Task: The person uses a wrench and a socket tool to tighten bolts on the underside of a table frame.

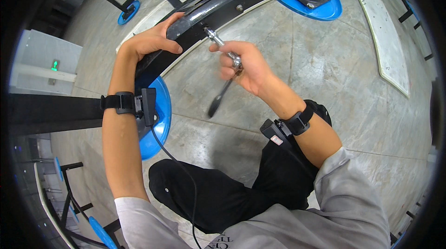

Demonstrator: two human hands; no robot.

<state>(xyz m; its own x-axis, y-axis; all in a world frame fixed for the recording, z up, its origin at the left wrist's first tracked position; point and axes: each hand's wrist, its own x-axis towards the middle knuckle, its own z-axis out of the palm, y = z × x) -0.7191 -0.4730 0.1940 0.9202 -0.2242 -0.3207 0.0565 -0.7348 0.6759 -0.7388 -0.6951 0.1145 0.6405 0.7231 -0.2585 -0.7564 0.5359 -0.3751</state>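
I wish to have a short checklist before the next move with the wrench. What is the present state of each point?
1. Left hand steadies the black beam: ok, thumb on its near side, fingers over the top.
2. Right hand holds the socket wrench: ok, fingers wrapped near its metal head.
3. Socket end fully seated: cannot tell; it meets the beam's side, but the contact is hidden.
4. Room for the black handle: ok, it seems to hang free.
5. Cable clear of the wrench: ok, it runs down from the left wrist.
6. Neighbouring bolt tight: cannot tell.
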